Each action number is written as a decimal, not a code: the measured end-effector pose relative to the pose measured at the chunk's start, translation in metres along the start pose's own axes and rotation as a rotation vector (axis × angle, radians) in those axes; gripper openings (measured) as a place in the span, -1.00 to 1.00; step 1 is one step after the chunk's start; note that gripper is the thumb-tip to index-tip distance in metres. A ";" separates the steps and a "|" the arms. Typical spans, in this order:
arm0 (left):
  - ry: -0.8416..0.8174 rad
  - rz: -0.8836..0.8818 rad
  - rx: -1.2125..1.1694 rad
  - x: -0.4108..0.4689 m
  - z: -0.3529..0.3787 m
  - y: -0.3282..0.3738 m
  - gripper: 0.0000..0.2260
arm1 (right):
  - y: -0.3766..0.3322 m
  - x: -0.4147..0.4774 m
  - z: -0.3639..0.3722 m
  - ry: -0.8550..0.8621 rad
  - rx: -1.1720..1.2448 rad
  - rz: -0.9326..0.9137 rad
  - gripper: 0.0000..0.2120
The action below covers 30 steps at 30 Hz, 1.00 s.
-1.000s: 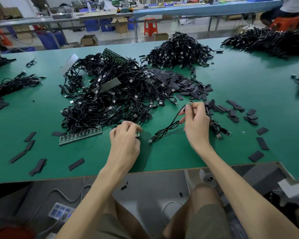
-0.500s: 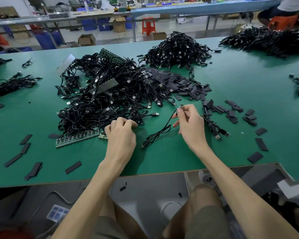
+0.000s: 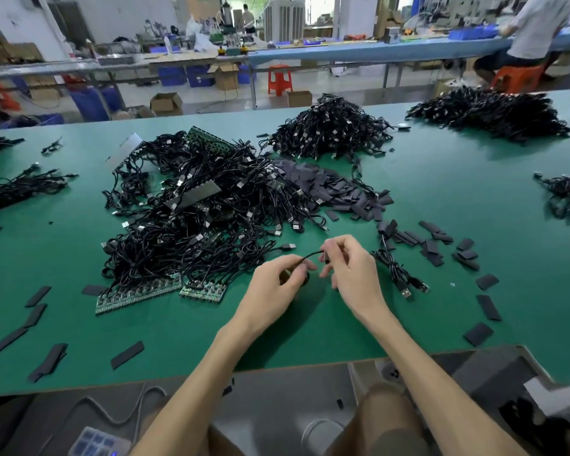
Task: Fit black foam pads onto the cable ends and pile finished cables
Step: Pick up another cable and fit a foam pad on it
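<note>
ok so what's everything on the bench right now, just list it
table: one, green, fills the view
cable piles: several, black, largest centre-left, others at far and side edges
foam pad heap: one, dark grey, right of largest pile
loose foam pads: many, dark, scattered left and right
circuit board strips: several, green, largest pile's near edge
loose cables: about two, black, right of hands
stool: one, red, floor beyond table
held cable: one, black, between hands
left hand: grips held cable
right hand: pinches cable end

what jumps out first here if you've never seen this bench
The huge tangle of black cables sprawls across the green table's middle. Just in front, the left grip and right grip hold one cable between them. A heap of black foam pads lies right of the tangle.
</note>
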<state>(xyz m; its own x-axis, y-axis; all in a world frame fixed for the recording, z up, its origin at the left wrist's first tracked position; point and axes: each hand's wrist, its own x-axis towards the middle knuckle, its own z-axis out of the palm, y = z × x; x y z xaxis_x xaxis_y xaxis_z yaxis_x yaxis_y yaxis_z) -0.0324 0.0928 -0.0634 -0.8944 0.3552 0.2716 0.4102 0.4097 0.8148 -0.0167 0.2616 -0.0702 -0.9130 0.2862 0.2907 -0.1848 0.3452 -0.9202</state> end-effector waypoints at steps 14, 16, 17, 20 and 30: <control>0.072 -0.159 -0.392 0.009 -0.018 -0.012 -0.79 | -0.003 0.000 -0.002 -0.180 -0.024 -0.047 -0.87; 0.071 -0.157 -0.406 0.008 -0.018 -0.012 -0.79 | -0.002 0.001 -0.002 -0.187 -0.040 -0.042 -0.87; 0.073 -0.158 -0.415 0.008 -0.018 -0.012 -0.79 | -0.002 0.001 -0.002 -0.190 -0.047 -0.039 -0.87; 0.079 -0.151 -0.438 0.006 -0.019 -0.013 -0.78 | -0.002 0.001 -0.001 -0.200 -0.093 -0.041 -0.88; 0.105 -0.175 -0.474 0.006 -0.018 -0.017 -0.77 | -0.003 0.001 -0.001 -0.212 -0.160 -0.035 -0.88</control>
<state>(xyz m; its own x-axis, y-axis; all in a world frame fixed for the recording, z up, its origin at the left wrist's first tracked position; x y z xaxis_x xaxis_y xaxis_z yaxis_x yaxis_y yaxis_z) -0.0478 0.0725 -0.0666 -0.9655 0.2191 0.1411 0.1491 0.0204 0.9886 -0.0168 0.2616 -0.0674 -0.9660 0.0843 0.2446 -0.1727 0.4936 -0.8523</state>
